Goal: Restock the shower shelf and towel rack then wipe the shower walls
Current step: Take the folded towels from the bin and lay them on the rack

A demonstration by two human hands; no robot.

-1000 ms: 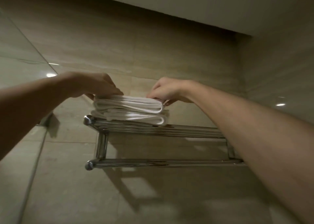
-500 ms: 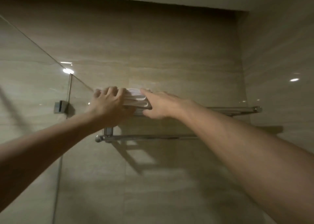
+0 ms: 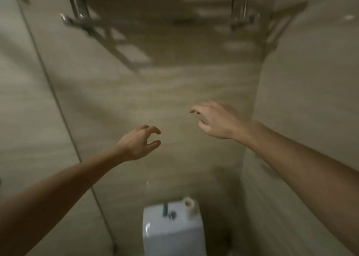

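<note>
My left hand (image 3: pixel 136 145) and my right hand (image 3: pixel 217 119) hang well below the towel rack (image 3: pixel 77 22), both empty, fingers loosely curled, free I think for the next item; the toilet tank (image 3: pixel 172 234) stands far under the rack; towels I cannot see.

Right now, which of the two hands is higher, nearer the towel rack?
The right hand: it is higher in the view and nearer the towel rack than the left hand. Both hold nothing, fingers loosely curled.
</note>
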